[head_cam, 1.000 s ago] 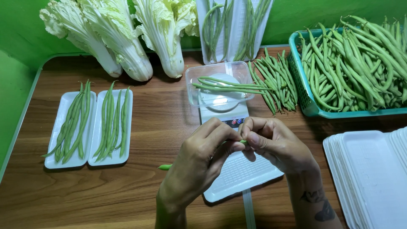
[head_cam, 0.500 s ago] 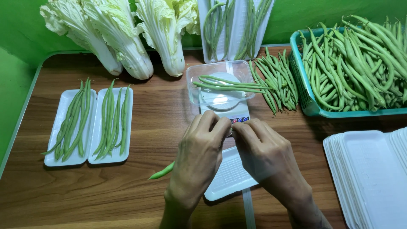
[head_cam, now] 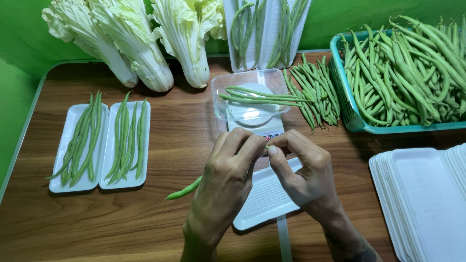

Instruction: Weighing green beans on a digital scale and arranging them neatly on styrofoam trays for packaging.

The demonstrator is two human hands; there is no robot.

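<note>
The green bean (head_cam: 184, 190) is held at its upper end between both hands, its free end projecting down and to the left from under the left hand (head_cam: 228, 179), above the wooden bench (head_cam: 145, 228). Largest items: three heads of napa cabbage (head_cam: 141, 43) lie along the rear edge, and a teal basket (head_cam: 347, 94) heaped with beans occupies the right rear corner. A stack of empty white foam trays (head_cam: 427, 199) sits at the right edge; two filled trays (head_cam: 99, 145) lie side by side at the left. A clear tub (head_cam: 250, 94) holding several beans rests on a small scale, with a loose bean pile (head_cam: 315, 92) just beside it. One empty tray (head_cam: 264, 199) lies beneath the hands. The left grip and the right hand (head_cam: 306, 177) grip are both closed, fingertips pinched together on the bean end (only a sliver shows between them).
</note>
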